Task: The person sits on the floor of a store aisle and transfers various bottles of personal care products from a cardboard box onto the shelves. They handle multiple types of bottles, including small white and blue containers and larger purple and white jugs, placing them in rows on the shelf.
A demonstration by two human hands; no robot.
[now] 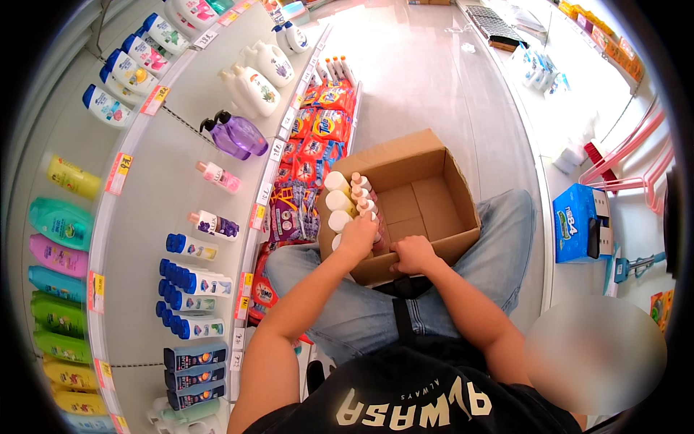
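An open cardboard box point(442, 209) stands between my bent knees. Along its left side are several bottles with white round caps point(339, 200), and beside them a row of bottles with pinkish caps point(367, 205). My left hand point(359, 237) reaches in over the near left corner, its fingers at the top of a bottle in the pink-capped row; the fingertips are partly hidden, so its grip cannot be told. My right hand point(413, 254) holds the near wall of the box, the fingers curled over its edge. The right part of the box shows its bare bottom.
Shelves point(141, 211) on the left carry shampoo and body wash bottles, with two purple pump bottles point(236, 134). Bagged laundry detergent point(328, 125) lines the low shelf beside the box. On the right are a blue carton point(577, 223) and pink hangers point(640, 163). A tiled aisle point(423, 97) runs ahead.
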